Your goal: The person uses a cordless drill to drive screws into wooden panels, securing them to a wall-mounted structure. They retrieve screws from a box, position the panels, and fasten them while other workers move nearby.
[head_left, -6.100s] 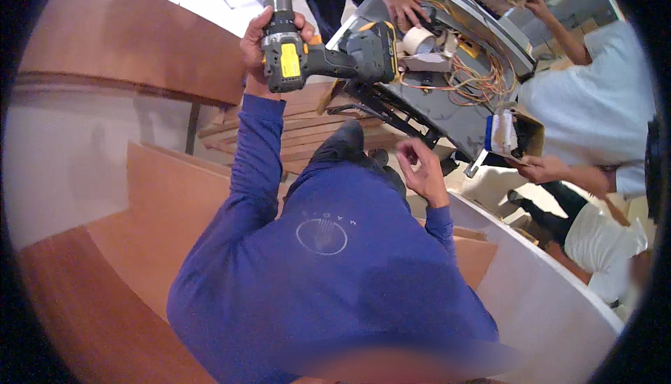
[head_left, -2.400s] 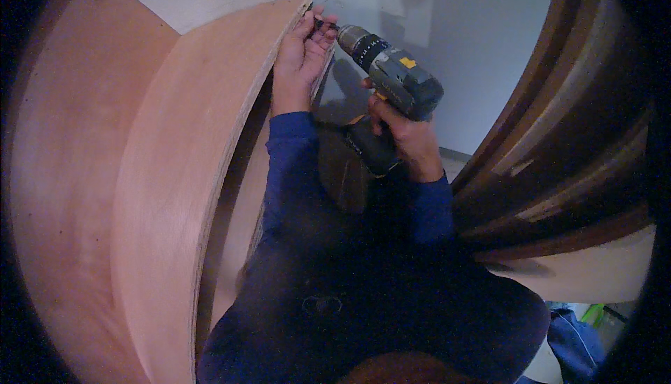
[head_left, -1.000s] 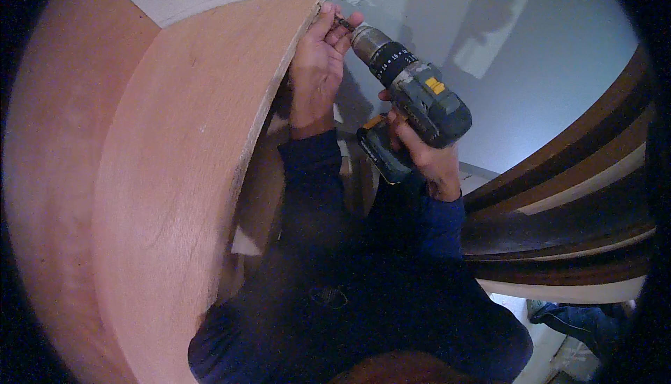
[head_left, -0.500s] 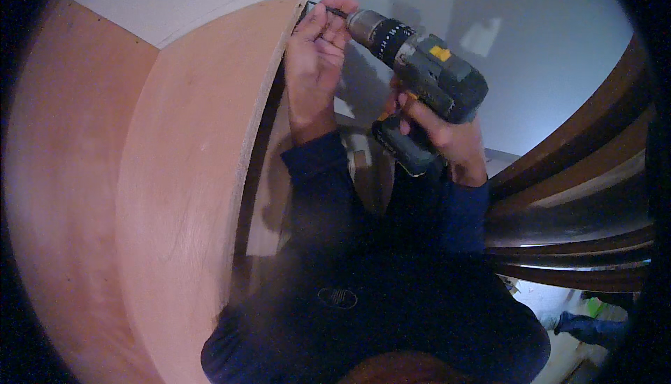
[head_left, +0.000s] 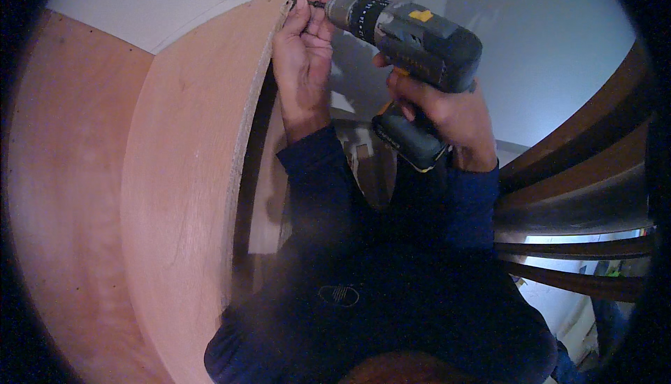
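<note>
Right hand [head_left: 447, 115] clenched round cordless drill [head_left: 409, 31] grip; left hand [head_left: 302, 55] pinching bit against plywood edge [head_left: 269, 55].

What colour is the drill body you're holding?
Dark grey-green drill with a yellow patch on top, gripped by the right hand; head view.

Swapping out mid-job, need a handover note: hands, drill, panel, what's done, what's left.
Left hand: fingers pinch at the bit tip, against the top edge of the curved plywood panel.
Right hand: grips the cordless drill, bit pointed at that edge.
Done: drill lined up at the panel's upper corner by the white wall.
Left: whether a screw is there is too small to tell; driving not shown finished.
</note>
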Demonstrator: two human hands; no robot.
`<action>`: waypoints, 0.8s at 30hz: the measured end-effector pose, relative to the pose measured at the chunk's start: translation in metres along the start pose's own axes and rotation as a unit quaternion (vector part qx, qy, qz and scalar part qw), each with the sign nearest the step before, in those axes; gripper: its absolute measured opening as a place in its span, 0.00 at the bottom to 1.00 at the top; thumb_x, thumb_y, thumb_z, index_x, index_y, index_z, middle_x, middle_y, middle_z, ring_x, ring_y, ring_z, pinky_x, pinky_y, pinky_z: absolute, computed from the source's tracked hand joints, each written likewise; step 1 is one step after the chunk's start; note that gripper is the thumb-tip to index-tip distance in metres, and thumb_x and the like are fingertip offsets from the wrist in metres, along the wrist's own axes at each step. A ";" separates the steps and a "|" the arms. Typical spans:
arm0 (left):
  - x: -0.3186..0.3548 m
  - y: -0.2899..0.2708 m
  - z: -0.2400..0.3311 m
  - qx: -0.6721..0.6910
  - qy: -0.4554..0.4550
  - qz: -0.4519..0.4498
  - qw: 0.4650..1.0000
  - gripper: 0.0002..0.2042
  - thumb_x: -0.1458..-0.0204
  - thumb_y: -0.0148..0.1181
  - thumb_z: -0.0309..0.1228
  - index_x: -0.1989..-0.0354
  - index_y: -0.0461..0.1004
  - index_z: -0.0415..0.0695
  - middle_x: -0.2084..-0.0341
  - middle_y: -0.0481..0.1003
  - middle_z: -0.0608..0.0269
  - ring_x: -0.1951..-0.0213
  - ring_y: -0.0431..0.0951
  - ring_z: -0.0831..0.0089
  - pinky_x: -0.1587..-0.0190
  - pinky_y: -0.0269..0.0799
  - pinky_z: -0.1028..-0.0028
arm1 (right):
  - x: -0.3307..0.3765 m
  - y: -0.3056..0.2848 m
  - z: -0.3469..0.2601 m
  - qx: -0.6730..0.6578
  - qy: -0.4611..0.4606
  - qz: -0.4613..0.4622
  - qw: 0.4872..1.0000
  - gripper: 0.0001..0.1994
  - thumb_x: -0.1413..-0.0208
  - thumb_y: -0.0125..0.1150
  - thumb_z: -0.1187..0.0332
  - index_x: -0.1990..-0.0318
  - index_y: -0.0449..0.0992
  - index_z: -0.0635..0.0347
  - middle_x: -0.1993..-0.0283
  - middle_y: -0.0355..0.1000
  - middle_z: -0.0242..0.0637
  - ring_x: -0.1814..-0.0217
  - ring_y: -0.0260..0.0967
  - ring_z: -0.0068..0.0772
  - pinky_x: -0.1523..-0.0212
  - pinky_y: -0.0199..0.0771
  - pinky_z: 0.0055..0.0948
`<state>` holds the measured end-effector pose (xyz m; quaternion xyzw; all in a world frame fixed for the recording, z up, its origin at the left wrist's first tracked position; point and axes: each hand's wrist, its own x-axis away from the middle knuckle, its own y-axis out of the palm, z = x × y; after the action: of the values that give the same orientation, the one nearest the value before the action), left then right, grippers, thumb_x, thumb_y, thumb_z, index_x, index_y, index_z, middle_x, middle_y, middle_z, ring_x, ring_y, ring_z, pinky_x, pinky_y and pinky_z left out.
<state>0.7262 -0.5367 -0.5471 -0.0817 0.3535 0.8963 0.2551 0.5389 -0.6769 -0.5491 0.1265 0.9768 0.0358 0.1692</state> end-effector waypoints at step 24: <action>-0.010 -0.009 -0.005 -0.007 0.019 -0.017 1.000 0.14 0.30 0.45 0.29 0.47 0.73 0.31 0.50 0.78 0.50 0.51 0.80 0.69 0.47 0.77 0.71 | -0.011 -0.006 -0.001 -0.008 0.056 -0.013 0.998 0.18 0.44 0.64 0.78 0.44 0.77 0.62 0.56 0.81 0.36 0.74 0.68 0.19 0.74 0.68 0.22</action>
<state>0.7392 -0.5385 -0.5523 -0.1062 0.3502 0.8927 0.2629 0.5474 -0.6854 -0.5449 0.1099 0.9860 0.0482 0.1155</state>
